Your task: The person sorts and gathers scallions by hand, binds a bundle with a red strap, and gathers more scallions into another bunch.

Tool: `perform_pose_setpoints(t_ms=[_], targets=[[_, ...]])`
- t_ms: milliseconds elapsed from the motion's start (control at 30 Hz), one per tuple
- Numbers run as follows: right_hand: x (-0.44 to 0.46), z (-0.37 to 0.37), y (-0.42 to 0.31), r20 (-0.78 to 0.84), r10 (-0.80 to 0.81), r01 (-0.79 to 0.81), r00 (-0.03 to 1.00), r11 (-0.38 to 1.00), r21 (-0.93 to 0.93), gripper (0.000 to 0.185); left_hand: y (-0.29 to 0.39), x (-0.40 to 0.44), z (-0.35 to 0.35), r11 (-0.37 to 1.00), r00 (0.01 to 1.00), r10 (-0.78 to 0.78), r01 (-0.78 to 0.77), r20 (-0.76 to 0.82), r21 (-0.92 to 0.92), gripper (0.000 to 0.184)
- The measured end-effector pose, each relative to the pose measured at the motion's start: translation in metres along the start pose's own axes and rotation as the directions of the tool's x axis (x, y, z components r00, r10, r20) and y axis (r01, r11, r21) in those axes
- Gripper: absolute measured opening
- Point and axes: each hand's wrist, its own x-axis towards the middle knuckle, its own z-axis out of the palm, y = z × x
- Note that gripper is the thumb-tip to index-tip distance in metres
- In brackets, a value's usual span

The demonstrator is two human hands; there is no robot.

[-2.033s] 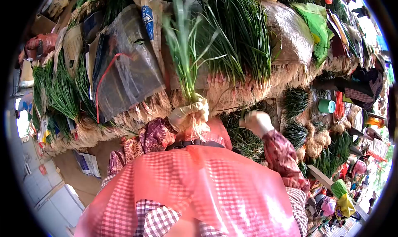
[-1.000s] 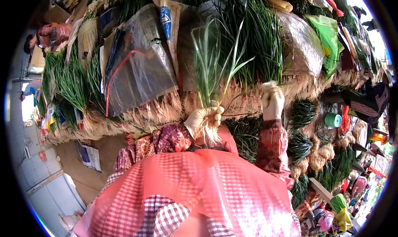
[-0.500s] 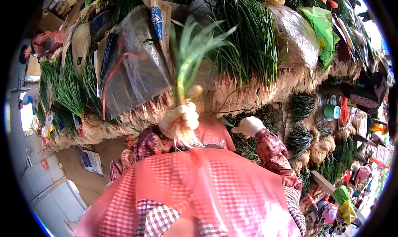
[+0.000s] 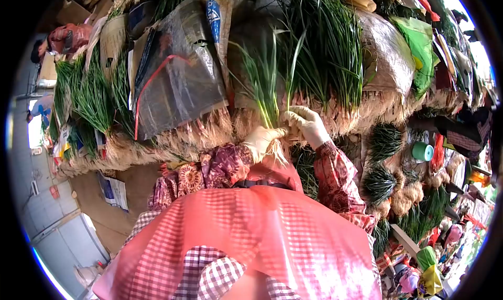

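Both hands wear pale gloves. My left hand [image 4: 262,141] is closed round the lower stems of a small bunch of green plants [image 4: 268,98], whose leaves point up and whose pale roots hang below the fingers. My right hand [image 4: 308,124] is just to the right, its thumb and fingers pinched on a single green stalk [image 4: 291,82] beside the bunch. Behind the hands lies a long row of similar plants [image 4: 325,53], their pale roots [image 4: 335,119] facing me.
A clear plastic sheet [image 4: 181,74] and a green bag [image 4: 416,51] cover parts of the row. Tied bundles [image 4: 380,184] and a teal roll [image 4: 422,152] lie to the right. A printed paper [image 4: 113,191] is at the lower left.
My right hand has moved up and left from near my lap to beside the bunch, and now pinches a stalk. My left hand has shifted right and up with the bunch.
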Motion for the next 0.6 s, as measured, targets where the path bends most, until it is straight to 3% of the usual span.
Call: perform_pose_setpoints(t_ms=[67,100,133,200,233,300,333,367,433,467,500,567,600], targets=[[-0.006,0.001,-0.004,0.083,0.028,-0.038,0.996,0.991,0.127,0.039,-0.005,0.008,-0.006,0.995,0.996,0.088,-0.089,-0.019,-0.042,0.007],[-0.004,-0.002,0.0,0.093,-0.028,0.02,0.995,0.997,0.08,0.04,-0.008,0.013,-0.01,0.989,0.991,0.132,-0.134,-0.029,-0.062,0.007],[0.002,-0.007,0.006,0.106,-0.082,0.079,0.991,0.996,0.035,0.04,-0.008,0.016,-0.019,0.993,0.995,0.097,-0.096,0.011,-0.061,0.01],[0.011,-0.01,0.007,0.219,0.046,-0.039,0.975,0.999,-0.036,0.036,-0.004,0.012,-0.019,0.98,0.998,0.019,-0.007,0.057,-0.201,0.014],[0.023,-0.006,0.016,0.148,0.004,0.062,0.989,0.898,-0.437,0.028,-0.001,0.01,-0.02,0.963,0.996,-0.016,0.038,0.083,-0.267,0.016],[0.029,-0.004,0.021,0.079,-0.458,0.401,0.885,0.667,-0.627,0.02,0.001,0.003,-0.028,0.966,0.99,-0.028,0.062,0.135,-0.252,0.016],[0.027,-0.009,0.022,-0.138,-0.425,0.298,0.894,0.797,-0.525,0.017,-0.002,0.005,-0.036,0.943,0.971,-0.035,0.11,0.237,-0.313,0.017],[0.028,-0.01,0.021,-0.233,-0.415,0.348,0.879,0.894,-0.28,0.018,-0.002,0.001,-0.039,0.916,0.941,-0.031,0.161,0.336,-0.368,0.018],[0.015,-0.007,0.024,0.037,-0.357,0.356,0.934,0.909,-0.219,0.023,-0.002,-0.005,-0.041,0.908,0.957,-0.007,0.127,0.289,-0.399,0.02],[0.007,0.004,0.024,0.158,-0.249,0.253,0.956,0.968,-0.005,0.032,0.0,-0.01,-0.038,0.901,0.971,-0.031,0.129,0.236,-0.414,0.02],[0.0,0.007,0.023,0.323,-0.106,0.106,0.94,0.994,0.019,0.04,0.001,-0.011,-0.035,0.893,0.981,-0.054,0.132,0.188,-0.431,0.02],[-0.007,0.015,0.025,0.398,-0.073,-0.009,0.915,0.98,0.201,0.043,-0.001,-0.01,-0.035,0.915,0.984,-0.001,0.073,0.177,-0.396,0.018],[-0.005,0.014,0.032,0.33,-0.07,-0.003,0.941,0.977,0.215,0.037,-0.001,-0.008,-0.037,0.927,0.985,-0.002,0.068,0.175,-0.369,0.018]])
